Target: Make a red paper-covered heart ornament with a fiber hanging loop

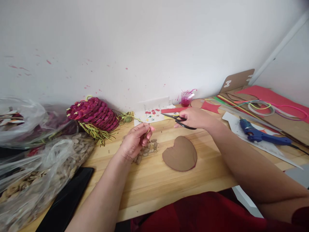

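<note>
Illumination is bright and diffuse across the wall; soft shadows fall on the table. The plastic bag shows glare. Wide-angle distortion stretches the edges. Fine detail at the left hand is soft.

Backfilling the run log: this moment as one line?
left hand: pinching yarn strand | right hand: holding scissors | cardboard heart: lying on table, untouched
</note>
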A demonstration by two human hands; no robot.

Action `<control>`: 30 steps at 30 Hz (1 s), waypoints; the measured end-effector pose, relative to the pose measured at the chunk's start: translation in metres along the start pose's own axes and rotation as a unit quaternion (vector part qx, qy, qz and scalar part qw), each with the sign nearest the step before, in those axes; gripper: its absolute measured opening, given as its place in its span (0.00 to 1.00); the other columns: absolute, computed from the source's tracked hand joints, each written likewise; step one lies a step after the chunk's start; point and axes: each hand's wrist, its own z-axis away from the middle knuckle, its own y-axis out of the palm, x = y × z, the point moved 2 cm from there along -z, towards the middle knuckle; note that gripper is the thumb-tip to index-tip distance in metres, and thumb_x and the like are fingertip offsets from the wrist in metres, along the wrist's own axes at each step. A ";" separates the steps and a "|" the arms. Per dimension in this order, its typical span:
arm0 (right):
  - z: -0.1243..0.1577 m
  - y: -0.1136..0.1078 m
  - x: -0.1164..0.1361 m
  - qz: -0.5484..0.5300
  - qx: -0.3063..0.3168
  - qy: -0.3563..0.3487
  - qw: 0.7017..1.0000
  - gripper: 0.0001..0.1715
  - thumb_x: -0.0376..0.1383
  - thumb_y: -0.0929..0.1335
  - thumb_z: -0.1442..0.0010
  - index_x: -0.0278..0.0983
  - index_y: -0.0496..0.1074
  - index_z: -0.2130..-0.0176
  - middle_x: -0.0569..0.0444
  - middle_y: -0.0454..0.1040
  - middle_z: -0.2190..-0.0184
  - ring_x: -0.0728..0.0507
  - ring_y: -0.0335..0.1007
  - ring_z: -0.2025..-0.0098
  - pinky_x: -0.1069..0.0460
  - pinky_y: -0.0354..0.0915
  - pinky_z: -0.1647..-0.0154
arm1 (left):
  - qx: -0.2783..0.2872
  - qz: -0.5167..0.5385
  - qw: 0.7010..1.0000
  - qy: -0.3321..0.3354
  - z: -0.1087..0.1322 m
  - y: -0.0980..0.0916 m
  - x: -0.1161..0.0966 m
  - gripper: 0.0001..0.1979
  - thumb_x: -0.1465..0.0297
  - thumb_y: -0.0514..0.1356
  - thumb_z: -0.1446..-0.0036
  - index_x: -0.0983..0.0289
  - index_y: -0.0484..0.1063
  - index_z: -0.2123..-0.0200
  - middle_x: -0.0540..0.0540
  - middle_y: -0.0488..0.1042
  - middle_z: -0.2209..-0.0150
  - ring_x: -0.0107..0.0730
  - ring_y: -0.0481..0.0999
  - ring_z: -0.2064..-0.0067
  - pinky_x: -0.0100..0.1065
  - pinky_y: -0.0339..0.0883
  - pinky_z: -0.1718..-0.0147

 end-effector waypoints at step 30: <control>0.013 0.027 0.056 -0.396 0.040 -0.099 0.912 0.16 0.45 0.71 0.43 0.35 0.73 0.68 0.58 0.72 0.76 0.52 0.65 0.76 0.56 0.59 0.75 | -0.020 0.046 0.996 0.079 0.006 0.017 -0.002 0.25 0.47 0.58 0.41 0.65 0.79 0.63 0.50 0.66 0.75 0.26 0.67 0.75 0.28 0.66 0.75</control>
